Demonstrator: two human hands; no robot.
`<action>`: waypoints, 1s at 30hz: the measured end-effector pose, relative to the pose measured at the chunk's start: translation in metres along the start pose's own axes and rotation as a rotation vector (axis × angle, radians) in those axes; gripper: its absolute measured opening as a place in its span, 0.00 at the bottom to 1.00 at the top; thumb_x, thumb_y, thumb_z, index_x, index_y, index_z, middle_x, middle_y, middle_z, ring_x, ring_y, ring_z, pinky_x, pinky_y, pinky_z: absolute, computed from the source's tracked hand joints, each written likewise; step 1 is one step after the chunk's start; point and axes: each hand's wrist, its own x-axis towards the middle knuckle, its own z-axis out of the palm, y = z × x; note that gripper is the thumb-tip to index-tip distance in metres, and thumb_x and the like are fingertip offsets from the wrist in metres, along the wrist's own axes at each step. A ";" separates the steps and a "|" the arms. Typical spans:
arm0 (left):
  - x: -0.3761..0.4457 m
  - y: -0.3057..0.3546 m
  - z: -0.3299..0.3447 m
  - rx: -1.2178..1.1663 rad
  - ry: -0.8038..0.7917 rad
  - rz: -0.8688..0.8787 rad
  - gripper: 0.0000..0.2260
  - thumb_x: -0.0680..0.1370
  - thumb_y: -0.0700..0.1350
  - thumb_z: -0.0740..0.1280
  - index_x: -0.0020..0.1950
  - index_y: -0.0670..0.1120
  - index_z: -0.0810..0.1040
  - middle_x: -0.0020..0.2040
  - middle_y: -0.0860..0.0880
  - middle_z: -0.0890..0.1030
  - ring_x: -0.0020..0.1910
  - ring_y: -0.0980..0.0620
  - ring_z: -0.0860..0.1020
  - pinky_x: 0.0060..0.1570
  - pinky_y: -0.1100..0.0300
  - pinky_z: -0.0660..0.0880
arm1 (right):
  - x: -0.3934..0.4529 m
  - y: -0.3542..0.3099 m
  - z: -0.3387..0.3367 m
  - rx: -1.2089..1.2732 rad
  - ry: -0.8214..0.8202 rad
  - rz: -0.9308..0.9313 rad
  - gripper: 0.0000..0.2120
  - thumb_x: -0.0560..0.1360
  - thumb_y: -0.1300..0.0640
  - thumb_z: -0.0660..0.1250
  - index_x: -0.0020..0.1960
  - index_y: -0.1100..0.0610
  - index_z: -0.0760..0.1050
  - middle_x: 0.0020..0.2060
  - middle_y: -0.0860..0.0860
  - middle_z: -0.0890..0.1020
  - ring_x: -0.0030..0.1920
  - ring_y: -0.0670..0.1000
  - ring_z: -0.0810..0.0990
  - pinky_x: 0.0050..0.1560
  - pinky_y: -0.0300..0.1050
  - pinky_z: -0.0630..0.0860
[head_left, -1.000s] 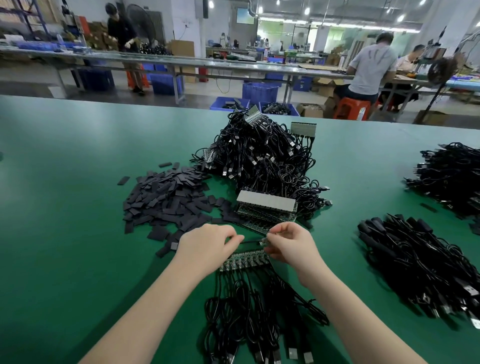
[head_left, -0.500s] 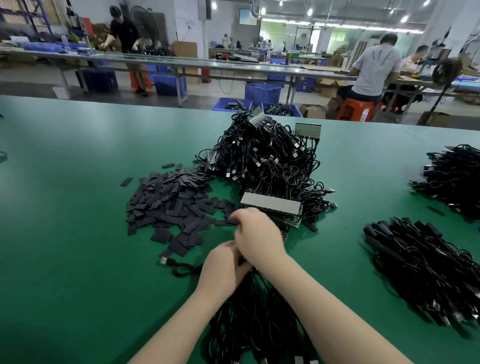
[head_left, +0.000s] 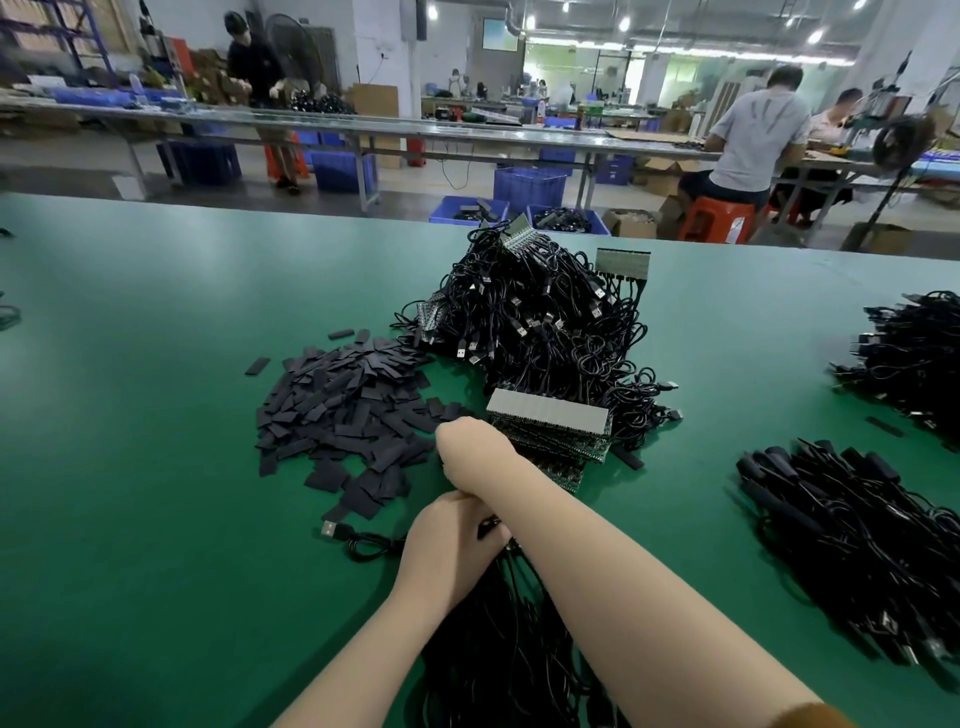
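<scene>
My left hand (head_left: 451, 543) grips a black USB cable (head_left: 371, 545) above a bundle of black cables (head_left: 498, 654); the cable's plug (head_left: 328, 529) lies on the green table (head_left: 156, 467) to the left. My right forearm crosses over the left hand. My right hand (head_left: 470, 447) is at the right edge of a heap of flat black sleeves (head_left: 348, 410), its back towards me and its fingers hidden. Just right of it lies a stack of green circuit board strips (head_left: 550, 418).
A tall tangle of black USB cables (head_left: 540, 322) rises behind the boards. Sleeved cables (head_left: 857, 525) lie at the right, and another cable pile (head_left: 914, 353) sits at the far right. People work at benches beyond the table's far edge.
A second ago both hands held a strip of boards side by side. My right hand has since crossed over the left to the sleeve heap, and one cable now trails out to the left.
</scene>
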 end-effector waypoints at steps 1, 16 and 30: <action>0.000 0.000 0.001 -0.008 0.004 0.010 0.11 0.73 0.48 0.69 0.33 0.57 0.71 0.31 0.63 0.70 0.35 0.58 0.68 0.28 0.70 0.60 | -0.002 0.001 -0.001 0.020 -0.026 0.012 0.12 0.77 0.70 0.62 0.37 0.60 0.65 0.35 0.55 0.70 0.42 0.59 0.74 0.37 0.49 0.70; 0.003 -0.002 0.003 0.016 0.017 0.015 0.05 0.73 0.54 0.72 0.47 0.59 0.85 0.45 0.60 0.83 0.42 0.59 0.78 0.33 0.71 0.66 | -0.026 0.026 0.010 0.404 0.032 0.224 0.13 0.75 0.58 0.72 0.59 0.60 0.81 0.58 0.56 0.82 0.58 0.57 0.80 0.59 0.52 0.79; 0.010 0.001 -0.003 0.070 -0.080 0.043 0.07 0.76 0.55 0.69 0.51 0.59 0.84 0.50 0.62 0.83 0.49 0.64 0.77 0.41 0.72 0.68 | -0.128 0.090 0.032 0.898 0.456 0.347 0.05 0.77 0.50 0.68 0.43 0.48 0.76 0.40 0.46 0.82 0.42 0.46 0.80 0.43 0.40 0.75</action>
